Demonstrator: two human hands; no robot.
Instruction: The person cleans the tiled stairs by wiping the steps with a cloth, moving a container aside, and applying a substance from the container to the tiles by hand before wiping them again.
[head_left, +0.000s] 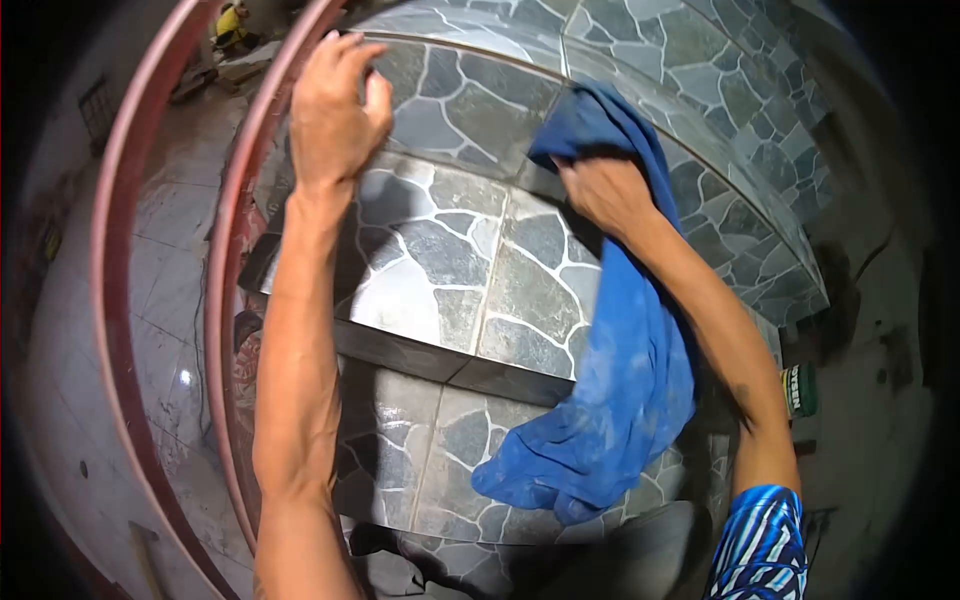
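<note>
A blue cloth (635,370) hangs from my right hand (607,190), which grips its upper part against the riser of a stone-patterned tiled step. The cloth drapes down over the lower step, and its end lies on the tiles near my knees. My left hand (338,105) is raised at the upper left, beside the red metal railing (238,180) and near the step's upper edge. Its fingers are apart and slightly bent, with nothing held. Bright light falls on the tiled tread (440,260) between my arms.
Another curved red rail (110,230) runs at the left, above a lower tiled floor (165,290). A person in yellow (232,28) is down there at the upper left. A green container (800,390) stands right of my right arm. More patterned steps rise ahead.
</note>
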